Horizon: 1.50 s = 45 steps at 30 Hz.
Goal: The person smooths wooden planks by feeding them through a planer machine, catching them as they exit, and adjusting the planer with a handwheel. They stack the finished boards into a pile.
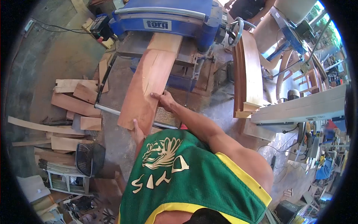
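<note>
A long reddish-brown wooden board (136, 100) slopes up toward a blue thickness planer (126, 22) marked "torq". At its far end it meets a paler board (164, 41) that runs under the planer's front. My right hand (166, 101) is closed on the board's right edge, its thumb on the upper face and its fingers partly hidden. Nearer my body, my left hand (138, 131) holds the board's near end with its thumb on top; the other fingers are mostly hidden. A metal roller bar (108, 108) passes beneath the board.
Offcuts (76, 103) and a black plastic basket (90, 159) lie on the floor at left. Tall boards (248, 71) stand right of the planer's handwheel (235, 31). A long pale beam (298, 106) juts in from the right. Another person (248, 9) is beyond the planer.
</note>
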Available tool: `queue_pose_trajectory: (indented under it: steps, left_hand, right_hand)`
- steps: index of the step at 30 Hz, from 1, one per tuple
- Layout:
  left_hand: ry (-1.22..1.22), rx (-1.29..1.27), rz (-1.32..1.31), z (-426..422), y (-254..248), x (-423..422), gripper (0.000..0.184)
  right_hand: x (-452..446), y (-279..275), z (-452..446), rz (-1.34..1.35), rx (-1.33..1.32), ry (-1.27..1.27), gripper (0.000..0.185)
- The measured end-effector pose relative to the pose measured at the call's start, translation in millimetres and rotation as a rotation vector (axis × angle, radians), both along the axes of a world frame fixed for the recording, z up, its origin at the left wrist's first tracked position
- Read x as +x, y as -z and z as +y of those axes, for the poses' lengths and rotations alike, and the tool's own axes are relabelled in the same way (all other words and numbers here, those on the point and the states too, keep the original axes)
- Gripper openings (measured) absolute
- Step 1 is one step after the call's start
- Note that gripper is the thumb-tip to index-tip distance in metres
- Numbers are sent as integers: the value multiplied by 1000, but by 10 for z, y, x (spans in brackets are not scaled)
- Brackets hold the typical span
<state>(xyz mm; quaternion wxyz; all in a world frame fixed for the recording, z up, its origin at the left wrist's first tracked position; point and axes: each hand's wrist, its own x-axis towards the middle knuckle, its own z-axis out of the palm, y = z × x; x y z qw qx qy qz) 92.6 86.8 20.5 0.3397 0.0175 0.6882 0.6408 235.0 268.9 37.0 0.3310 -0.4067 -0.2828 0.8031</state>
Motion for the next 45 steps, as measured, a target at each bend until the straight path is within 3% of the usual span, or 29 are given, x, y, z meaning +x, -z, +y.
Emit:
queue_pose_trajectory:
  steps: [2, 5, 9, 11, 14, 20, 22, 23, 24, 27, 30, 33, 36, 39, 40, 42, 43, 45]
  left_hand:
    - [44, 87, 178, 41, 49, 8, 87]
    - [92, 24, 255, 59, 153, -71, 84]
    - [60, 7, 204, 157, -184, 85, 91]
    - [227, -275, 404, 161, -156, 27, 102]
    - [278, -500, 452, 185, -295, 123, 113]
    - [305, -470, 676, 270, -38, 71, 120]
    - [367, -401, 635, 342, -143, 102, 120]
    - [384, -372, 614, 367, -170, 145, 121]
    - [402, -342, 593, 385, -193, 187, 121]
    - [427, -570, 638, 442, -144, 220, 110]
    - [484, -575, 745, 458, -169, 299, 108]
    - [501, -367, 740, 479, -307, 348, 108]
    - [592, -452, 865, 526, -229, 246, 108]
    - [711, -236, 583, 556, -495, 297, 92]
    - [676, -245, 590, 599, -542, 301, 92]
    - [668, -290, 542, 664, -627, 326, 74]
    - [606, -205, 474, 718, -686, 349, 70]
    - [597, -65, 479, 821, -366, 228, 70]
  right_hand:
    - [8, 28, 73, 1, -7, -3, 56]
    - [46, -54, 147, 14, 0, 2, 54]
    - [108, -94, 255, -69, -21, -7, 51]
    - [140, -105, 297, -61, -24, -13, 51]
    - [179, -189, 347, -36, -65, -27, 51]
    - [139, 52, 427, -47, -131, 9, 50]
    - [85, 45, 271, -174, -88, -2, 52]
    - [130, -269, 78, -156, -71, -2, 57]
    - [57, -55, -11, -132, -117, -25, 62]
    - [125, -40, -321, -98, -94, -14, 67]
    - [164, 60, -375, -167, -134, -60, 68]
    - [221, 56, -264, -145, -98, -97, 70]
    - [298, -44, -191, -77, -146, -75, 70]
    - [260, -69, -120, -158, -161, 19, 68]
    - [260, 33, -87, -158, -149, 22, 70]
    - [295, -42, -37, -86, -139, -19, 73]
    - [247, -89, 29, -78, -132, -49, 73]
    - [286, -117, 75, -38, -127, -52, 68]
